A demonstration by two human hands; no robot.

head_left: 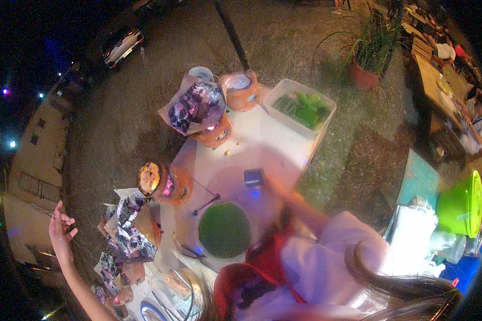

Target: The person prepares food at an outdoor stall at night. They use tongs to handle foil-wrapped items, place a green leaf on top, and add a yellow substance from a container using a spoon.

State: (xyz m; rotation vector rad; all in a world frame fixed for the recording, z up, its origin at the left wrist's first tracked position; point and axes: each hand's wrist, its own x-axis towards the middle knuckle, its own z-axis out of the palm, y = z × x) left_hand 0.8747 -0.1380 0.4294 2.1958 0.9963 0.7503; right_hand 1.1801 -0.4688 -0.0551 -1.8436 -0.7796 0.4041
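Observation:
My left hand (62,226) is raised at the far left, away from the table, with its fingers spread and nothing in them. Over the middle of the white table (219,160), my right hand (273,185) is closed on a small dark metal cup (253,177); blur softens its fingers. Nearer me, a round flat green piece (224,230), like a leaf lining in a pale-rimmed pan, lies on the table. A thin dark metal rod (207,204) rests just beyond it. What the cup contains is hidden.
Clay stoves stand at left (180,184) and back (242,91). Glowing charcoal fills a metal tray (195,104) at the back and another (131,224) at left. A plastic tub (300,107) holds green leaves. Front left stands a glass bowl (185,286); a lime-green bucket (460,203) is right.

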